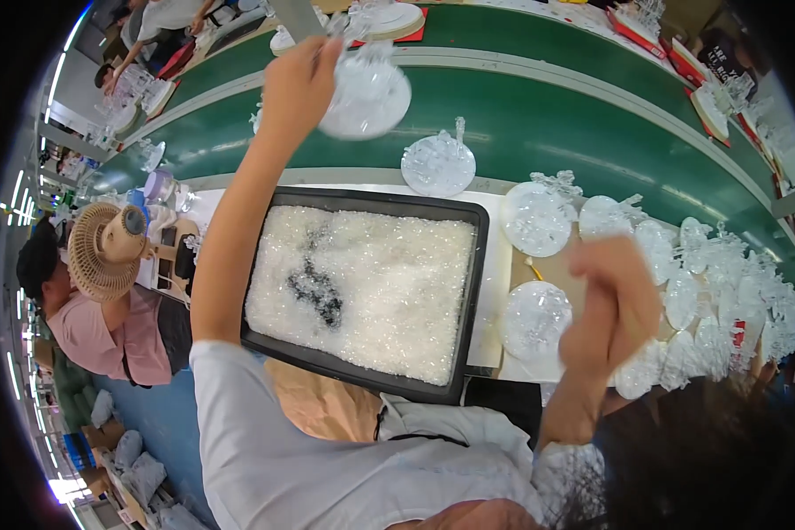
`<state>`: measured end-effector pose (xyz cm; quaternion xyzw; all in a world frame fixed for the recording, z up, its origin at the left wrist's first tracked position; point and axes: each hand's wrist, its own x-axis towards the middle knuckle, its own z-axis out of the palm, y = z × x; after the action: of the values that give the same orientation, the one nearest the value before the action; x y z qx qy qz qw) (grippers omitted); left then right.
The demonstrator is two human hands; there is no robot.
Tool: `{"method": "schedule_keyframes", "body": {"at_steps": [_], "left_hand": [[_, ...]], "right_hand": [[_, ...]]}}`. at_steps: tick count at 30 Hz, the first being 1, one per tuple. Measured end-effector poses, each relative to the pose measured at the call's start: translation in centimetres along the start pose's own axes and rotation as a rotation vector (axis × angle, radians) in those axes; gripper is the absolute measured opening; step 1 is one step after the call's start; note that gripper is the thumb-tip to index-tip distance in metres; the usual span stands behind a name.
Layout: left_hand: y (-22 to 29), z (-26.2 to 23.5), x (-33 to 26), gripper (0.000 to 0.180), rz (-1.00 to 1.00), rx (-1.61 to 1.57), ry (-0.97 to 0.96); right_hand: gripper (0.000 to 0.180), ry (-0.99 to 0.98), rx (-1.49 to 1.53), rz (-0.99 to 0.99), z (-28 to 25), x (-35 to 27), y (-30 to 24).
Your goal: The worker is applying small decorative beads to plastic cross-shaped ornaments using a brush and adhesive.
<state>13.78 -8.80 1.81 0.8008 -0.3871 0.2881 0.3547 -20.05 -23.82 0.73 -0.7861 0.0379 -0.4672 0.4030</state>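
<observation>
One left hand pinches the clear top of a blurred round white disc over the green conveyor belt. Nearer the body sits a black tray of white granules, then the right hand, blurred with fingers curled, whether holding anything I cannot tell, near clear ornaments crowded on the tabletop.

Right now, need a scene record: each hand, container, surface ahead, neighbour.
Left hand: over the long glossy green surface, at a blurred round white disc with clear pieces; grip unclear
Right hand: raised, blurred, near a round white worktop disc; hold unclear
Container: black rectangular tray, glittery white granules inside, dark patch left of centre
Surface ahead: another round white disc, near edge
Neighbour: person in pink top, left, beside round beige fan
</observation>
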Motion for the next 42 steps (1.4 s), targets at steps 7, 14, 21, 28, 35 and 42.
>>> {"method": "schedule_keyframes", "body": {"at_steps": [7, 14, 21, 28, 35, 42], "left_hand": [[-10.0, 15.8, 2.3, 0.03, -0.158, 0.173, -0.412], [-9.6, 14.8, 2.6, 0.033, -0.102, 0.351, -0.547], [-15.8, 5.6, 2.7, 0.052, -0.459, 0.737, -0.382], [-18.4, 6.8, 1.2, 0.072, -0.595, 0.452, -0.386], [-20.2, 8.0, 1.7, 0.04, -0.628, 0.36, -0.41], [-16.5, 4.5, 2.3, 0.032, -0.386, 0.369, -0.483]], "right_hand": [[0.029, -0.76, -0.862, 0.275, 8.8, 12.3, 7.1], [0.026, -0.877, -0.786, 0.464, 15.2, 12.4, 14.8], [0.027, -0.91, -0.813, 0.286, 16.2, 13.6, 15.1], [0.022, -1.298, -0.771, -0.005, 17.9, 13.3, 15.1], [0.031, -1.268, -0.82, 0.023, 16.5, 13.4, 10.1], [0.03, -1.167, -0.772, -0.087, 13.6, 13.1, 7.1]]}}
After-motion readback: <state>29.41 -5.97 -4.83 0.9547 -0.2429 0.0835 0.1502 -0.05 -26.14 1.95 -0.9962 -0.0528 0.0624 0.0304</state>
